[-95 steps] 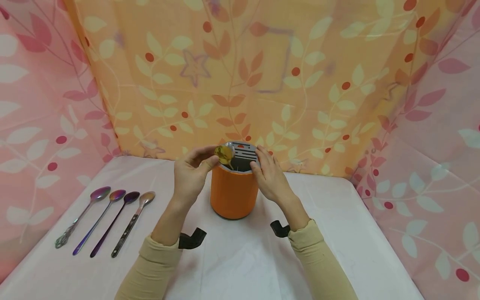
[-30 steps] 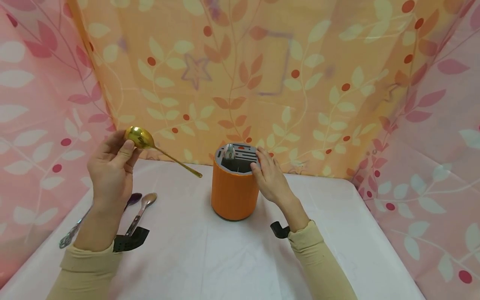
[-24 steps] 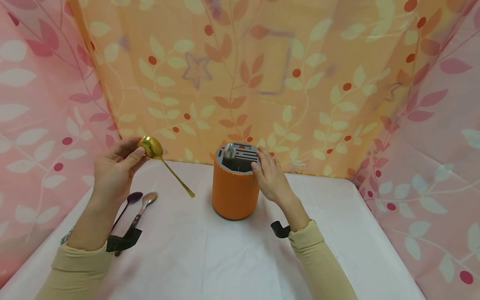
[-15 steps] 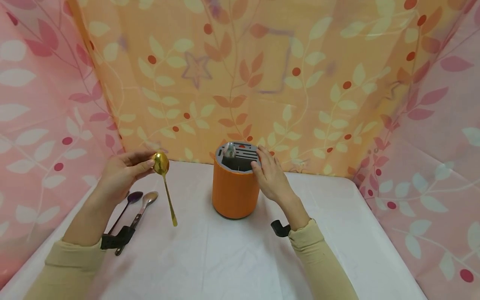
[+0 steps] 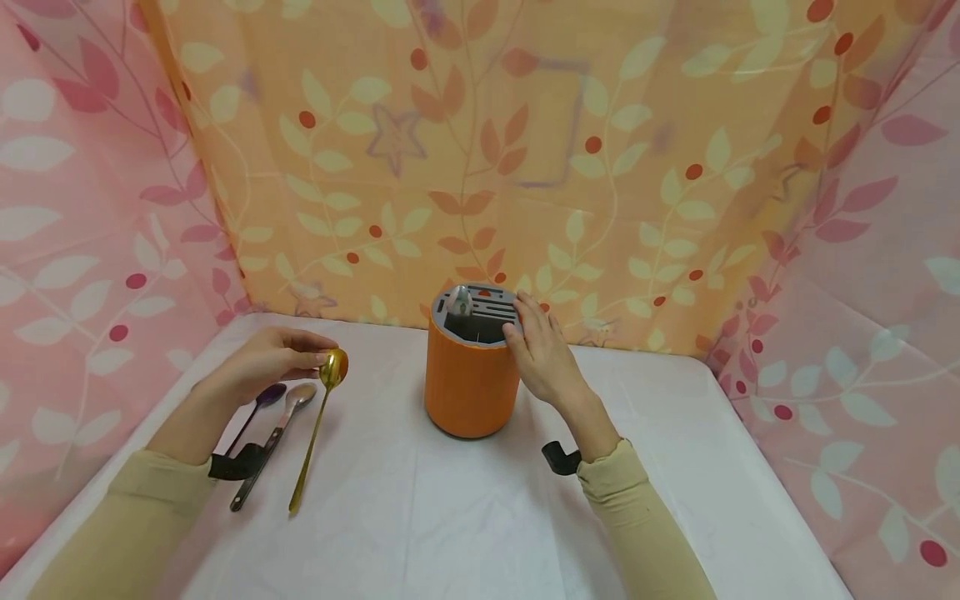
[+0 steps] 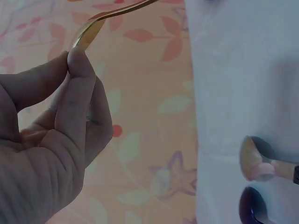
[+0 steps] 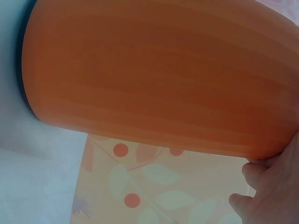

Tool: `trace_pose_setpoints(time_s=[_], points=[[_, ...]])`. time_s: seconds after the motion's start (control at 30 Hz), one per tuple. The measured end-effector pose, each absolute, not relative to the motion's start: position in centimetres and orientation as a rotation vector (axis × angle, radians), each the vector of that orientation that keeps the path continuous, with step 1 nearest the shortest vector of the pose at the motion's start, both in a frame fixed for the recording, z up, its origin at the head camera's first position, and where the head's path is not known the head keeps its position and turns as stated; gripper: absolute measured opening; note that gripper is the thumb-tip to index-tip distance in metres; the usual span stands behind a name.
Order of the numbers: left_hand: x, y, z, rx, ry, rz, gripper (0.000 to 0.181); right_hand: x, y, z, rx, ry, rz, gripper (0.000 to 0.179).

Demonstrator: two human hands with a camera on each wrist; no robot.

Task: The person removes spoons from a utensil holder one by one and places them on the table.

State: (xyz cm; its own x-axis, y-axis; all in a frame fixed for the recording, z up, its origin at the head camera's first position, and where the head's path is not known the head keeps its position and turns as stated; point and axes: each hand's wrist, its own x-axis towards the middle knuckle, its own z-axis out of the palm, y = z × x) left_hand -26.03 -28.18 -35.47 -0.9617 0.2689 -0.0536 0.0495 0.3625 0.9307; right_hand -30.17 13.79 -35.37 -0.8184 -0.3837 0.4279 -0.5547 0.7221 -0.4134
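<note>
With thumb and fingertips, my left hand [image 5: 264, 360] pinches a gold long-handled spoon [image 5: 311, 437] by the edge of its bowl. Its handle slants down toward the front of the table, just right of the spoons lying there. In the left wrist view the pinched gold bowl [image 6: 88, 35] shows at the fingertips. My right hand [image 5: 546, 350] rests on the right side of the rim of an orange round utensil holder [image 5: 471, 387], fingers spread. The holder stands upright, with a grey slotted top and a silver spoon [image 5: 460, 302] in its open compartment.
A spoon with a dark riveted handle [image 5: 266, 454] and a dark purple spoon [image 5: 270, 395] lie at the left, partly behind my left arm. Patterned cloth walls [image 5: 480, 150] close in the white-covered table [image 5: 660, 467] at the back and sides.
The gold spoon left the holder in my left hand, moved left, then came down toward the table as its handle swung toward the front. My right hand has stayed on the holder's rim.
</note>
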Motion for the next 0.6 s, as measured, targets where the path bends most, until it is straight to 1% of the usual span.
trace_pose_setpoints(time_s=[0.13, 0.6], points=[[-27.1, -28.6, -36.8, 0.275, 2.390, 1.632, 0.044, -30.1, 13.8, -35.4, 0.730, -2.619, 0.774, 0.072], [-30.0, -29.6, -40.1, 0.066, 2.303, 1.646, 0.044, -30.3, 13.8, -35.4, 0.738, -2.611, 0.783, 0.073]])
